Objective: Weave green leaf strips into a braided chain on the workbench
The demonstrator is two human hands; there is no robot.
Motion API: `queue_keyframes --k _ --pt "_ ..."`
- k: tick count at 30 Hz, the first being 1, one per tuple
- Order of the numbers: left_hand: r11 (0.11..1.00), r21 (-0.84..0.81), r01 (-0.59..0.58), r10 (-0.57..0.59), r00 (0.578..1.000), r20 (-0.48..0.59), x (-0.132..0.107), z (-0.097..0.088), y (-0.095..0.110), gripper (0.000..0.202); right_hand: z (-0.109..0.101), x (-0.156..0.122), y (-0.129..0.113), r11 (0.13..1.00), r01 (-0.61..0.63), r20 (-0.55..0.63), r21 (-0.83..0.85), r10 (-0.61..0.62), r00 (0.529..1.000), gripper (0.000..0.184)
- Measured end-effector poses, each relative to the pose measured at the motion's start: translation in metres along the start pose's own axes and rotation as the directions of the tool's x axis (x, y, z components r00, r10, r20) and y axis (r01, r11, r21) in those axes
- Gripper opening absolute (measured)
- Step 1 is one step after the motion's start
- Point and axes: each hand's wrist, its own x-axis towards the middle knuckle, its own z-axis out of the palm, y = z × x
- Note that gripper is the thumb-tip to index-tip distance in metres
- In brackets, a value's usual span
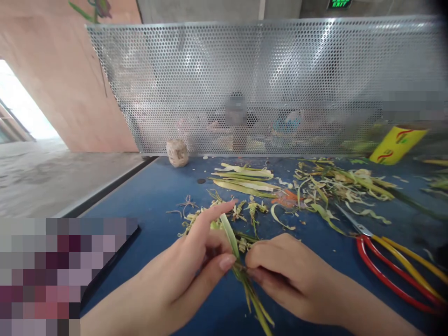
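Observation:
A small bundle of green plant strips (230,234) is between my two hands, low over the blue table. My left hand (196,261) pinches it between thumb and fingers, with the index finger stretched forward. Close by on the right, my right hand (290,275) is closed, its fingertips at the bundle's thin stems (257,305); what exactly they grip is partly hidden. Just beyond the hands lie little woven plant-strip figures (254,209). Farther back, several long pale green strips (245,181) lie side by side.
Scissors (367,233) with red and yellow handles lie at the right. Behind them spread shredded plant scraps (339,182). A yellow packet (399,144) and a whitish roll (177,152) stand before a perforated metal screen (217,70). A blurred device (108,261) occupies the left.

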Motion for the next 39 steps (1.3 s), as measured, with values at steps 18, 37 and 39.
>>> queue_keyframes --k 18,37,39 --pt "1.000 0.005 0.008 -0.009 0.981 0.193 -0.003 0.005 -0.007 0.071 0.016 0.002 0.008 0.918 -0.046 0.036 0.393 0.035 0.999 0.009" --pt "0.674 -0.549 0.495 -0.321 0.865 0.387 0.003 0.012 -0.009 0.079 0.019 0.004 0.007 0.843 -0.038 -0.066 0.537 0.087 0.994 0.011" --pt "0.650 -0.606 0.458 -0.281 0.886 0.368 0.003 0.015 -0.012 0.080 0.019 0.004 0.007 0.787 -0.048 -0.061 0.615 0.108 0.992 0.012"
